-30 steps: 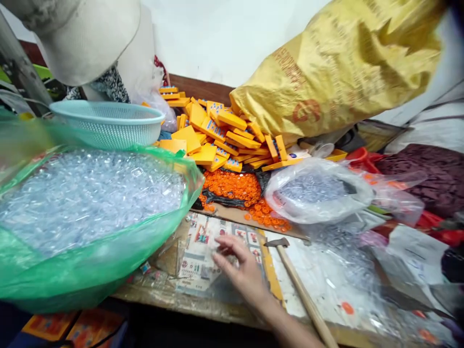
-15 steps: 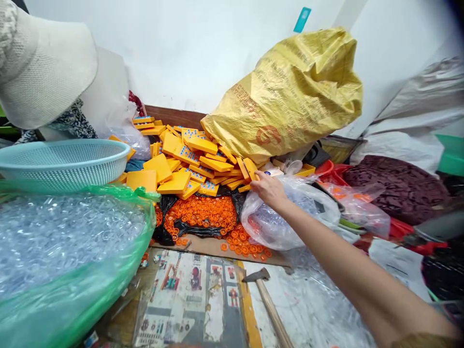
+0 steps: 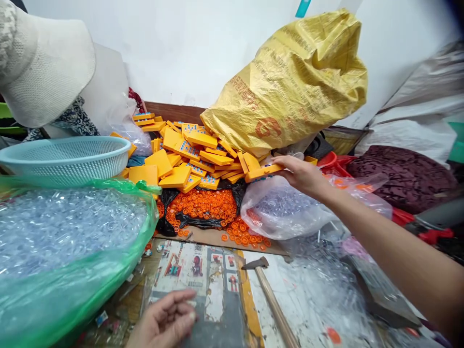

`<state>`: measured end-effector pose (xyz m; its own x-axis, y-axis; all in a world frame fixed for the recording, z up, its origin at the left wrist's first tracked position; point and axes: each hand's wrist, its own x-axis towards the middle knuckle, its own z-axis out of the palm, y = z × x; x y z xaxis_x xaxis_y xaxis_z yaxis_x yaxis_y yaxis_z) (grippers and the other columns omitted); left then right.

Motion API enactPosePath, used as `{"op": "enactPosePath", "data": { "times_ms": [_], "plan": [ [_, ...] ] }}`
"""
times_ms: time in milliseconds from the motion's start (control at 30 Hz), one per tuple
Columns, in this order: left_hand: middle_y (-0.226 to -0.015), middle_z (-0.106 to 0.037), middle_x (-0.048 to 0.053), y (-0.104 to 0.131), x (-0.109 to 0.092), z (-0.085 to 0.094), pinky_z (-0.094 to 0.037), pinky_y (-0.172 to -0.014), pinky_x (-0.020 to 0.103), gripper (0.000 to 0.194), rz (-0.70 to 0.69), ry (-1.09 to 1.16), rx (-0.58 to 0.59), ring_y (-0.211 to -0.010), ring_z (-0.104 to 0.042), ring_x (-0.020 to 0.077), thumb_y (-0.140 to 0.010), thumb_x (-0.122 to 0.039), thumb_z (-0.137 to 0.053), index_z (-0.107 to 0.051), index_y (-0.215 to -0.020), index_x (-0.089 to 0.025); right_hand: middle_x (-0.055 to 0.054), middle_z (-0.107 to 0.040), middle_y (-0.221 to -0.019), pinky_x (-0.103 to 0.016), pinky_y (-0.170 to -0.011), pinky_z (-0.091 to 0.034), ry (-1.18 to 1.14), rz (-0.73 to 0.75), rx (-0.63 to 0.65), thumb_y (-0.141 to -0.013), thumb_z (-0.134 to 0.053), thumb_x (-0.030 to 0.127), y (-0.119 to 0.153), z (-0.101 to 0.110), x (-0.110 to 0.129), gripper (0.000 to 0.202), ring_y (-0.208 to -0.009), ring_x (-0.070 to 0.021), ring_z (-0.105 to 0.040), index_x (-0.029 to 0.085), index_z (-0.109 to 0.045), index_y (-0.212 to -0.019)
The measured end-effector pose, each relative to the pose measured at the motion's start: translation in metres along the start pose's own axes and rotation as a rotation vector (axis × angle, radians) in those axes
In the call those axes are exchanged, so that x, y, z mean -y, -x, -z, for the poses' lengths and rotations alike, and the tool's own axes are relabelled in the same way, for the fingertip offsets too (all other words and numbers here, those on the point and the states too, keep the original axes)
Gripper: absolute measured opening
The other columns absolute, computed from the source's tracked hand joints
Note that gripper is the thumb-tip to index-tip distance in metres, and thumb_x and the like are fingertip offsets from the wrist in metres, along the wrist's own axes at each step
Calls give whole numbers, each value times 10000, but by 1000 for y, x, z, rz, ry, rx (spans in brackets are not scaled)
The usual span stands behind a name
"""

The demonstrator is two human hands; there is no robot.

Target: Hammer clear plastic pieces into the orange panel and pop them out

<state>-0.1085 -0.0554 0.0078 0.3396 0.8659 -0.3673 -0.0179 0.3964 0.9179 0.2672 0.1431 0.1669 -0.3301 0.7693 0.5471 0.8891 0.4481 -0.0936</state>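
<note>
My right hand [image 3: 306, 175] pinches one end of a flat yellow-orange plastic case [image 3: 263, 173], held level at the right side of a heap of similar cases [image 3: 181, 157]. Blue and white dots show on the faces of several cases. Low in the view, my left hand [image 3: 165, 319] hovers over the printed board [image 3: 224, 333], its fingers loosely bent and apart, with nothing in them. A hammer [image 3: 273, 304] with a wooden handle lies to its right. Small orange plastic rings [image 3: 203, 208] fill a black bag below the heap, some spilled onto the cardboard.
On the left, a green bag [image 3: 145, 251] of small clear plastic pieces stands before a blue basket [image 3: 65, 157]. A yellow woven sack [image 3: 290, 87] leans behind the heap. Under my right arm is a clear bag [image 3: 286, 208] of pieces. A person in a white hat [image 3: 54, 67] is at upper left.
My right hand has pulled a yellow case from the heap, moving right and toward me. My left hand has come into view at the bottom.
</note>
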Motion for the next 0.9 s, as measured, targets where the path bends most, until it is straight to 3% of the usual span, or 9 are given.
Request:
{"op": "enactPosePath", "data": {
  "times_ms": [100,167,200,300,367,467,633,800,900],
  "plan": [
    [-1171,-648,109,-10,-12,-14,-468,-959,371,615,-183,-11,-246,-1089,-600,244,-773,-549,-637,-533,-1279,-215,-102,-667,-1011,-404,-846,-505,-150,-49,-95,-849,-546,328,26,21,45,235,-938,-241,-634,180,-605,-1021],
    [-1356,-527,106,-17,-20,-26,-393,-1051,402,663,-312,-12,-324,-1241,-499,249,-812,-521,-602,-395,-1385,-261,-90,-665,-1006,-352,-747,-541,-286,-114,-74,-881,-509,390,49,19,85,307,-865,-203,-650,184,-568,-1101],
    [-1415,-468,100,-20,-22,-33,-366,-1076,411,685,-356,-4,-331,-1286,-457,249,-822,-508,-594,-336,-1415,-281,-71,-678,-971,-307,-669,-551,-382,-166,5,-894,-491,398,62,12,105,306,-791,-174,-662,196,-568,-1110],
    [-1491,-365,107,-24,-18,-50,-359,-1086,418,712,-338,83,-294,-1344,-392,260,-843,-491,-569,-247,-1447,-295,-38,-690,-915,-248,-574,-528,-1057,-704,509,-797,-618,430,101,-29,155,318,-731,-153,-663,211,-582,-1024],
    [-1507,-338,129,-27,-7,-56,-376,-1075,416,697,-255,121,-286,-1361,-370,268,-860,-493,-538,-242,-1449,-264,-27,-677,-751,-233,-486,-494,-1094,-794,611,-751,-655,446,123,-62,172,340,-618,-152,-644,179,-594,-952],
    [-1477,-387,146,-36,7,-49,-381,-1068,439,602,-265,-46,-338,-1350,-387,277,-878,-448,-509,-341,-1407,-213,-21,-669,-709,-230,-475,-492,-1076,-845,646,-786,-603,457,142,-100,176,341,-590,-146,-640,166,-597,-965],
    [-1203,-627,137,-83,-9,-8,-376,-1052,457,335,-645,-816,-566,-1157,-538,255,-873,-177,-421,-615,-1144,-145,-28,-684,-730,-250,-468,-498,-939,-820,635,-854,-499,403,146,-121,167,307,-593,-163,-649,177,-622,-1023],
    [-816,-687,84,-127,-39,11,-485,-864,385,288,-598,-1057,-485,-859,-599,228,-756,-8,-441,-699,-782,-133,-87,-701,-986,-381,-788,-516,-656,-700,455,-843,-504,362,150,-99,174,319,-925,-252,-652,208,-660,-1074],
    [-795,-673,72,-129,-48,10,-475,-857,362,321,-587,-1081,-436,-861,-606,217,-748,14,-414,-706,-806,-105,-96,-656,-1135,-423,-879,-463,-496,-680,330,-858,-471,413,173,-71,175,392,-1024,-284,-618,227,-617,-1170]
  ]
}}
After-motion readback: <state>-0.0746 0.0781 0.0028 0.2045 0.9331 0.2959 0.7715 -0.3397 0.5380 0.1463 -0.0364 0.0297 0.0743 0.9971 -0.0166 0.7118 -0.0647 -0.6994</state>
